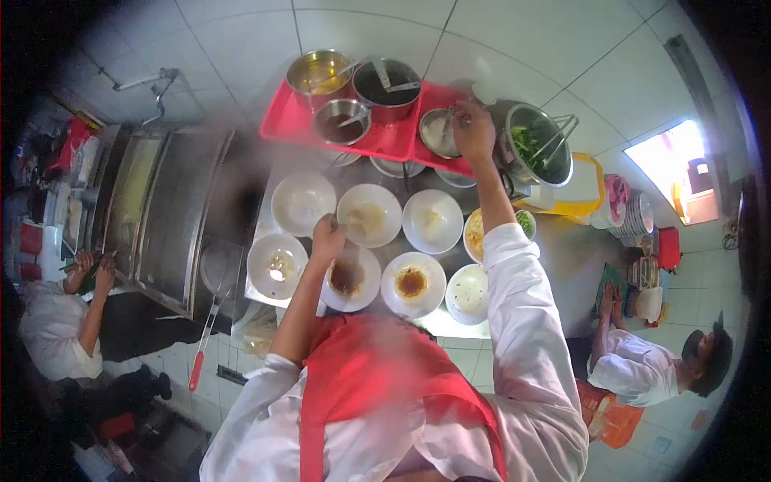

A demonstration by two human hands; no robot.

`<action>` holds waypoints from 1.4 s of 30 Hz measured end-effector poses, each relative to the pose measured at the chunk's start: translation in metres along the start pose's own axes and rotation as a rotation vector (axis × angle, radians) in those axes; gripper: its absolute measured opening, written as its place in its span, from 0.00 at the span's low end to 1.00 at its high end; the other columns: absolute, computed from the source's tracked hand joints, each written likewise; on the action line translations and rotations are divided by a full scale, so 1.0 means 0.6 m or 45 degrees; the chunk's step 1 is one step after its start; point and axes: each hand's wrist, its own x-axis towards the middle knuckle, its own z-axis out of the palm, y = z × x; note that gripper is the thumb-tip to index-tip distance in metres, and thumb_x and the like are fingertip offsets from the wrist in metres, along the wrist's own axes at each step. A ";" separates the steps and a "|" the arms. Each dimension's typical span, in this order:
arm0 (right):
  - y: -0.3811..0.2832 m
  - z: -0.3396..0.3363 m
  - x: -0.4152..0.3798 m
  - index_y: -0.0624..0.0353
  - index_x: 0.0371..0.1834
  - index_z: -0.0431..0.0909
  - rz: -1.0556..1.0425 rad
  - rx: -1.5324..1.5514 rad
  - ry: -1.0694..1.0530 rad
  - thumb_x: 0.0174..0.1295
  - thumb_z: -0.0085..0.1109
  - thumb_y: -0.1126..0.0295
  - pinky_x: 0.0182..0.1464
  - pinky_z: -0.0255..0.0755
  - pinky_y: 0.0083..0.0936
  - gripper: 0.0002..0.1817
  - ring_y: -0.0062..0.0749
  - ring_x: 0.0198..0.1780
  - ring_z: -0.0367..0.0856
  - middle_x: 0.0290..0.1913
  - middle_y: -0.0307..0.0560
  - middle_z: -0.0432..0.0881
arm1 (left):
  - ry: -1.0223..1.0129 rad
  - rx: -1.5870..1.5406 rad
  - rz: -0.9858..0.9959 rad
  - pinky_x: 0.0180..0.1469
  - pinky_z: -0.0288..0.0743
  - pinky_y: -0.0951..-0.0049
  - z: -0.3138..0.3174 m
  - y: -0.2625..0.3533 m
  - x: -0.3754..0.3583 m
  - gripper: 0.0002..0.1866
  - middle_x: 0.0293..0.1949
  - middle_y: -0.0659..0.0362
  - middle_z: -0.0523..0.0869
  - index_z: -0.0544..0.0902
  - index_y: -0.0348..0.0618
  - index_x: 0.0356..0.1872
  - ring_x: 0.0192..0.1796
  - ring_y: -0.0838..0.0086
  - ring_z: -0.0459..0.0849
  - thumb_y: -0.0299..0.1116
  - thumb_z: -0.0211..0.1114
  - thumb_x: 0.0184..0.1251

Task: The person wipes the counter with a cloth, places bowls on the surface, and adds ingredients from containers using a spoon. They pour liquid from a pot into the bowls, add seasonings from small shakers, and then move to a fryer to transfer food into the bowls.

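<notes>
My right hand (472, 128) reaches over a small metal pot of white seasoning (438, 136) at the edge of a red tray (277, 120). Its fingers are pinched around what looks like a thin spoon handle, partly hidden by the hand. My left hand (328, 239) hovers at the rims of the white bowls, its fingers curled; steam blurs whatever they hold. Close to it are a bowl with pale sauce (369, 215) and a bowl with brown sauce (353, 279). Another bowl of brown sauce (412, 285) and a plain white bowl (303, 205) stand nearby.
The tray bears a pot of yellow oil (320, 72) and a dark pot (387, 83). A metal pot of greens with tongs (536, 149) is at right. A red-handled strainer (197, 369) hangs by the cookers. Co-workers stand at far left (60, 329) and right (642, 365).
</notes>
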 end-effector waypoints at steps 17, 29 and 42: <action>-0.037 -0.007 0.007 0.56 0.36 0.81 0.116 0.061 -0.091 0.50 0.63 0.64 0.39 0.76 0.39 0.12 0.48 0.36 0.83 0.30 0.51 0.84 | -0.044 0.301 0.073 0.22 0.73 0.76 -0.074 0.080 -0.053 0.13 0.21 0.53 0.84 0.83 0.29 0.32 0.21 0.75 0.82 0.33 0.62 0.60; -0.016 -0.075 -0.039 0.60 0.30 0.82 0.202 0.016 -0.122 0.51 0.62 0.64 0.37 0.76 0.36 0.10 0.46 0.34 0.84 0.29 0.54 0.84 | -0.128 0.039 0.565 0.28 0.77 0.76 0.092 0.297 0.043 0.13 0.27 0.52 0.85 0.80 0.28 0.39 0.26 0.75 0.84 0.31 0.60 0.62; -0.013 -0.140 -0.094 0.57 0.29 0.84 0.362 -0.190 -0.187 0.53 0.59 0.62 0.36 0.74 0.40 0.11 0.54 0.33 0.82 0.30 0.58 0.82 | -0.328 -0.022 0.462 0.22 0.78 0.67 0.201 0.369 0.123 0.11 0.17 0.46 0.81 0.72 0.27 0.28 0.20 0.63 0.85 0.28 0.49 0.64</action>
